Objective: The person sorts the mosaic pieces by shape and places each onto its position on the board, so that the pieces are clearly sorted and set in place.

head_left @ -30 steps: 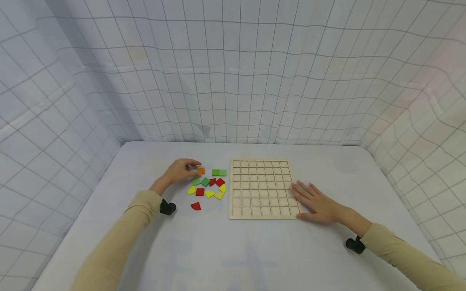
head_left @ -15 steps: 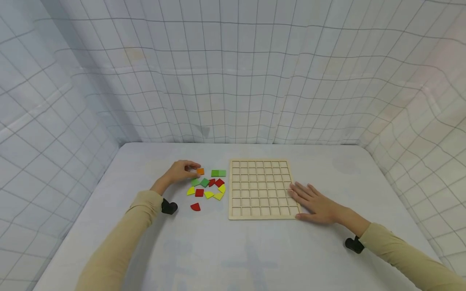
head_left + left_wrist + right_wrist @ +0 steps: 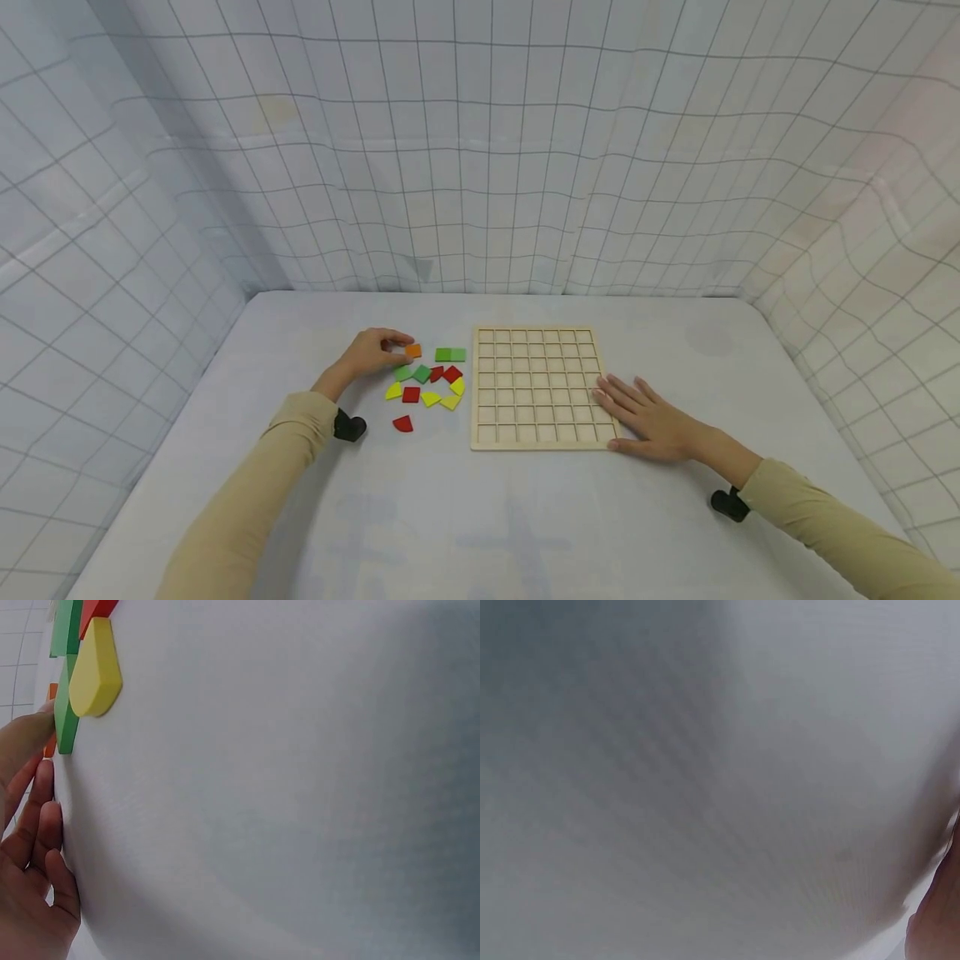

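My left hand (image 3: 371,352) is at the left of the pieces, with the thumb and a fingertip on either side of an orange square tile (image 3: 413,351), pinching it on the table. In the left wrist view, the thumb reaches behind a green tile (image 3: 66,709) to the orange tile (image 3: 51,742), and the other fingers curl loosely near the cloth. My right hand (image 3: 656,425) lies with straight fingers on the right edge of a wooden grid board (image 3: 536,387). Only a sliver of that hand (image 3: 934,926) shows in the right wrist view.
Beside the left hand lie two joined green tiles (image 3: 450,355), a darker green tile (image 3: 422,374), several red and yellow pieces, and a lone red quarter-round piece (image 3: 403,424) nearer the front. White cloth (image 3: 450,517) covers the table. Gridded curtains (image 3: 480,167) enclose the back and sides.
Hardly anything differs: the left fingers stay at the orange tile and the right hand stays on the board's edge. The whole view has shifted slightly.
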Motion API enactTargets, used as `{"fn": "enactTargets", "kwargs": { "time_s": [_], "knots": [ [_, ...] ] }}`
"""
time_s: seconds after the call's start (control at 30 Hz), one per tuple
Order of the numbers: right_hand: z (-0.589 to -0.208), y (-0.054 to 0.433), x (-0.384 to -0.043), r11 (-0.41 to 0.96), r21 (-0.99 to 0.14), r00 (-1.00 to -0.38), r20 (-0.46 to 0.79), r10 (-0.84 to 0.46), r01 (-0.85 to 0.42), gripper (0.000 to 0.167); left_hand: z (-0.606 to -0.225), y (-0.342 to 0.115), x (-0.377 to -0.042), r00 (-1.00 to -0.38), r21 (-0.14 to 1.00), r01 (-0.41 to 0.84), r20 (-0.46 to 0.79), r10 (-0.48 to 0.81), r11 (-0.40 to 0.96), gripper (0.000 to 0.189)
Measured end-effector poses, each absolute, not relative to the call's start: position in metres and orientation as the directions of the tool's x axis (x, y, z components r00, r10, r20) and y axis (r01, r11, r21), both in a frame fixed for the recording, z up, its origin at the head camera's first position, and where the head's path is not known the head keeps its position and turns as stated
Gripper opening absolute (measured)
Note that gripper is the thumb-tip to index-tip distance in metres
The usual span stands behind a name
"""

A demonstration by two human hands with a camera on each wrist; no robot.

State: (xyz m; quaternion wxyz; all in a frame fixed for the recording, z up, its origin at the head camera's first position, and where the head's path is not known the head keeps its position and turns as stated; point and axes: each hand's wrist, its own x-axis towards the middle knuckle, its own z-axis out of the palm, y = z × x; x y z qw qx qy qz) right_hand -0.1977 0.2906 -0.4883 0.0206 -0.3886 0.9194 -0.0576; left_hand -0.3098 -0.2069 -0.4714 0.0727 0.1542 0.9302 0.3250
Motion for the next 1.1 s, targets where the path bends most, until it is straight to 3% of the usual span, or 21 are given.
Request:
{"fn": "enactTargets", "kwargs": {
  "time_s": [1.1],
  "knots": [
    [-0.4888, 0.2904, -0.1989, 0.672, -0.1, -0.677, 0.016, -0.736, -0.733, 0.077, -0.4725, -0.2064, -0.3115, -0.944, 0.584, 0.256, -0.018, 0.328, 0.77, 0.035]
  ]
}}
